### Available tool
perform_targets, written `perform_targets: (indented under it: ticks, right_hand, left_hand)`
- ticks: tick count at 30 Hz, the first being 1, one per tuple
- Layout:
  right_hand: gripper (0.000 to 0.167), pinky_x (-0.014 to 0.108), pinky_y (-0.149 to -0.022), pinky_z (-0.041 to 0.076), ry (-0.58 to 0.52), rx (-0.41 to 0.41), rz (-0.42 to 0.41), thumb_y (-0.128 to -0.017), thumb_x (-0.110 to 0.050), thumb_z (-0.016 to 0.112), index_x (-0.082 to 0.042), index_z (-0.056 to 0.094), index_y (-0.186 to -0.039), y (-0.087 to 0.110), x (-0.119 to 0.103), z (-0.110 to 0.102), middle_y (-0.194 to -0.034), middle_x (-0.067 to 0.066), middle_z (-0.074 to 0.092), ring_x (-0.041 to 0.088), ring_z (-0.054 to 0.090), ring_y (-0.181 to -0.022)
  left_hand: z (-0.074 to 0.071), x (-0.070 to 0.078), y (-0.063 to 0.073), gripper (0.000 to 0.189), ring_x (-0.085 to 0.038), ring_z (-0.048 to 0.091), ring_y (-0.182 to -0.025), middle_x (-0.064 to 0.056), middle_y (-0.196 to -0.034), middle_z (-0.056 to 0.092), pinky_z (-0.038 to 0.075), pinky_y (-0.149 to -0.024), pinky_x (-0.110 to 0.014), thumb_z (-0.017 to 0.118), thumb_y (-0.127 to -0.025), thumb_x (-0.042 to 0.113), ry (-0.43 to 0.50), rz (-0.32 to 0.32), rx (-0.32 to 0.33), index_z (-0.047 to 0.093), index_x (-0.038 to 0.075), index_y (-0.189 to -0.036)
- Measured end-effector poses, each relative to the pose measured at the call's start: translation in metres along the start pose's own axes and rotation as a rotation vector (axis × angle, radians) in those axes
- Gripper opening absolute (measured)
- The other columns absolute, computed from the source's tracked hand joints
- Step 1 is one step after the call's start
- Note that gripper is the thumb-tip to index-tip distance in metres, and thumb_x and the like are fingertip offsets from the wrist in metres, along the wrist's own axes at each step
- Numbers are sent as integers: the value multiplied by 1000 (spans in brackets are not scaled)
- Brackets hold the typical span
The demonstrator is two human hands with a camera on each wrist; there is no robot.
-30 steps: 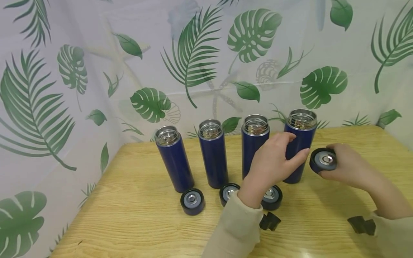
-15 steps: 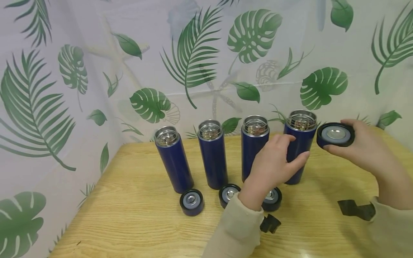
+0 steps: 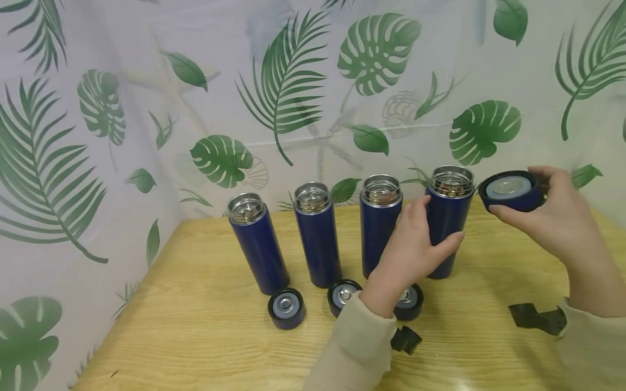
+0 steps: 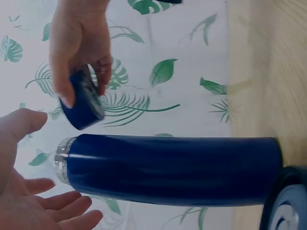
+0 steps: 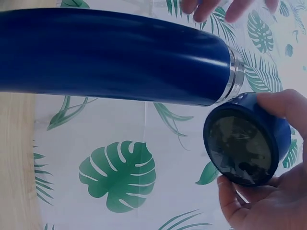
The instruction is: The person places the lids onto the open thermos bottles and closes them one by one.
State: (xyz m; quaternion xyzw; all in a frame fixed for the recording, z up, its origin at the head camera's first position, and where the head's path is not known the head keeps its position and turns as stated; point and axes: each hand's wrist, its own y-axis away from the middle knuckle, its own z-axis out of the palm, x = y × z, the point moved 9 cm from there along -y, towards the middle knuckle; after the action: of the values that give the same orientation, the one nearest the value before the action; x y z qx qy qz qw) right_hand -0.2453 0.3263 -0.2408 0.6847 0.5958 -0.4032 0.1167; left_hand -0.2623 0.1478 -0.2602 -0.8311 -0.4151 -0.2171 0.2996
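Over the last second I've watched the right hand [image 3: 562,212] raise the lid [image 3: 511,190] it grips from lower down to just beside the neck of the rightmost bottle [image 3: 447,217], apart from it in the head view. I judge that as bringing lid and open mouth level; they remain separate. The left hand [image 3: 413,244] has stayed near that bottle, fingers spread, holding nothing; I can't confirm contact. I can read no brand, label or writing; the lid's dark face shows only reflections.
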Motion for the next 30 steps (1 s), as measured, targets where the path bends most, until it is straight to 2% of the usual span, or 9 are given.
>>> perform_targets:
  ticks: [4,6,8,10,18,21,24,28,30]
  right_hand:
    - [87,28,-65,35,-17,52,-1,-79,-28,65,5,10,-136,1,-2,-7,-124,34,30,45,36,-104]
    - [85,32,-66,33,-23,73,-6,-79,-28,66,4,12,-136,2,-3,-9,-124,32,31,44,35,-104]
    - [85,28,-65,32,-31,81,-7,-78,-28,67,4,13,-136,2,-4,-10,-124,31,32,43,35,-104]
    - [86,24,-63,30,-37,81,-5,-77,-28,68,3,13,-136,2,-4,-11,-124,31,33,43,36,-105]
    - [83,23,-67,32,-85,125,-19,-79,-28,66,-2,13,-138,3,-5,-17,-127,28,32,38,37,-105]
    - [79,15,-71,36,-149,173,-34,-80,-23,65,-3,15,-136,4,-5,-21,-125,20,32,26,40,-103]
    - [72,5,-69,38,-261,209,-54,-79,-14,66,-7,18,-132,3,-6,-25,-117,5,32,16,42,-101]
    - [65,6,-70,40,-489,215,-97,-77,0,65,-14,24,-124,1,-9,-27,-111,-5,31,13,43,-102]
    - [64,6,-70,41,-554,214,-122,-75,5,65,-15,26,-122,1,-11,-28,-112,-4,32,11,44,-99]
  left_hand:
    - [7,-7,-5,74,-11,33,-121,-3,-135,30,34,-94,-26,57,-84,41,112,-25,13,19,10,-138]
    - [11,-10,-8,76,-11,33,-121,-3,-135,30,34,-94,-26,59,-83,40,165,-34,19,17,10,-139]
    - [16,-14,-11,78,-12,33,-121,-4,-136,29,33,-94,-27,60,-82,38,211,-48,27,15,10,-139]
    - [20,-17,-15,78,-12,33,-122,-4,-136,29,34,-94,-27,61,-82,38,239,-63,37,15,10,-139]
    - [31,-28,-26,79,-14,32,-123,-4,-137,28,33,-95,-30,64,-80,36,317,-126,76,16,11,-139]
    - [33,-31,-29,80,-15,32,-123,-4,-138,28,33,-95,-31,65,-80,35,344,-146,92,16,12,-139]
    - [36,-32,-32,81,-15,33,-122,-4,-137,28,33,-95,-31,66,-79,35,368,-155,100,16,12,-138]
    - [41,-32,-36,83,-15,34,-121,-4,-136,29,34,-95,-32,67,-77,34,384,-139,107,15,12,-138]
    - [43,-31,-38,83,-15,35,-120,-4,-136,30,34,-94,-32,68,-77,34,389,-123,107,15,13,-138]
